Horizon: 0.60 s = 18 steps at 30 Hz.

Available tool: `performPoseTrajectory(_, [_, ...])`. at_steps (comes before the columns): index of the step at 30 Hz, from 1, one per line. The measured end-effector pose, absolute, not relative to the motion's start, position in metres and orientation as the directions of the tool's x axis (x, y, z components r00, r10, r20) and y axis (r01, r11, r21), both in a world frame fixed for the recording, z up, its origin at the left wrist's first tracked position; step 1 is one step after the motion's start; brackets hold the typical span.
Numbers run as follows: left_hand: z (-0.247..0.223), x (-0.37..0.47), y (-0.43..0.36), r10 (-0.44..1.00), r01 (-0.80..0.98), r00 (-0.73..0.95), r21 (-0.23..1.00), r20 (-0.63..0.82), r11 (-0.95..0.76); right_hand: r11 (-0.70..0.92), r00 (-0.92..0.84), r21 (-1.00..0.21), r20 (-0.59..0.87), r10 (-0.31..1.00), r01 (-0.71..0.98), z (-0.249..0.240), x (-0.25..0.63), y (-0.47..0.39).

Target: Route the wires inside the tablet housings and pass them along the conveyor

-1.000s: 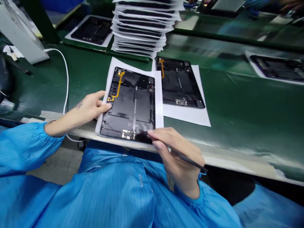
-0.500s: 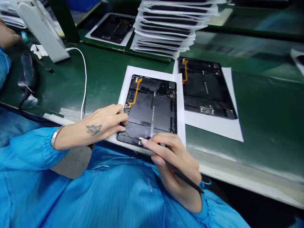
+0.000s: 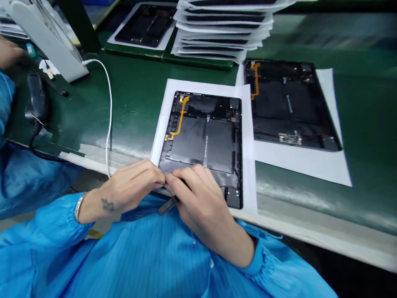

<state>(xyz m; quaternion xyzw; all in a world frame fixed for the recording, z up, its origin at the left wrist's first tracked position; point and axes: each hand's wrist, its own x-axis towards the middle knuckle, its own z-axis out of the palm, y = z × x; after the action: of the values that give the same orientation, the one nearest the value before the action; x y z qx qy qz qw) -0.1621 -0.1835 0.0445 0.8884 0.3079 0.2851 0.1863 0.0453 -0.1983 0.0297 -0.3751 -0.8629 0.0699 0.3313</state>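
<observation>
An opened tablet point(image 3: 198, 145), with black battery panels and an orange flex cable point(image 3: 180, 120), lies on white paper in front of me. My left hand point(image 3: 132, 184) is closed in a pinch at its near-left corner; whatever is between the fingertips is hidden. Touching those fingertips, my right hand point(image 3: 201, 198) rests over the tablet's near edge, fingers curled. Black tweezers point(image 3: 168, 205) stick out beneath the right hand, their tips covered. Part of a thin wire shows near the tablet's near-right corner.
A second opened tablet point(image 3: 288, 103) lies on paper to the right. Behind are a stack of paper-separated panels point(image 3: 223, 33) and another tablet point(image 3: 145, 25). At left are a white stand point(image 3: 46, 37), a white cable point(image 3: 110, 111), a dark corded tool point(image 3: 36, 97) and another person's hand point(image 3: 9, 51).
My right hand has moved left along the near edge to meet my left fingertips. The tweezers' rear end now points left instead of right. The view has shifted slightly.
</observation>
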Motion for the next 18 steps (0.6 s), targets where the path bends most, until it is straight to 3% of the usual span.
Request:
performPoseTrajectory(7, [0.039,-0.163,-0.194,0.847,0.505,0.391,0.687,0.359,-0.524,0.688,-0.447,-0.476,0.529,0.721,0.548,0.019,0.038,-0.198])
performPoseTrajectory(18, [0.041,-0.156,-0.189,0.827,0.479,0.411,0.680,0.384,-0.554,0.662,-0.429,-0.533,0.506,0.748,0.527,0.018,0.038,-0.197])
